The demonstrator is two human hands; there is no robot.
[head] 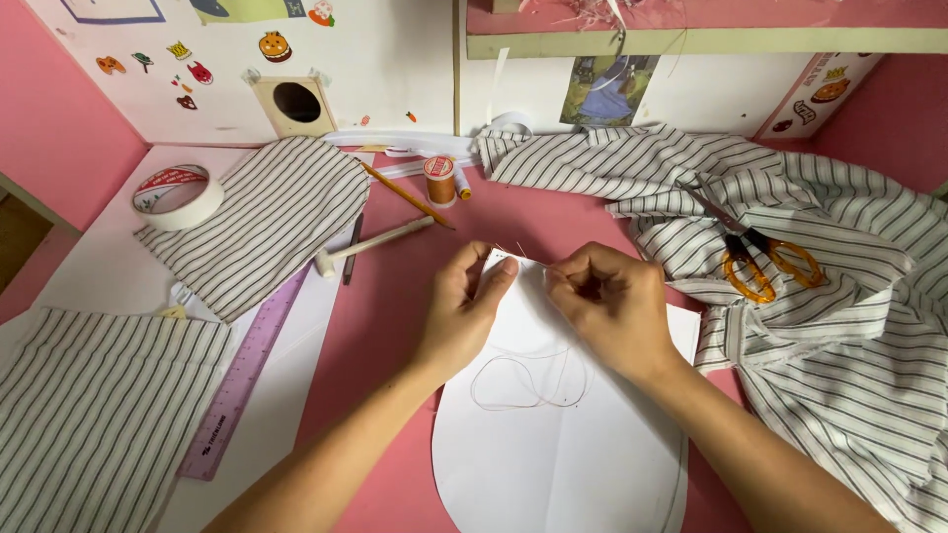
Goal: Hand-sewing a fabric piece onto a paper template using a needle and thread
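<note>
A pink desk (pixel 395 296) fills most of the frame, its surface matte and evenly lit by soft daylight with only faint shadows. Along the top of the frame stands a white back panel (pixel 395 59), dotted at the upper left with small colourful stickers (pixel 274 45) and pierced by a round dark hole in a pale wooden square frame (pixel 294 104). A picture in blue and green tones (pixel 600 89) is fixed to the panel at upper centre. Above it, at the upper right, runs a pale green shelf edge (pixel 711 41) with a pink top. Pink side walls (pixel 49 118) close the space at the left and right edges of the frame.
</note>
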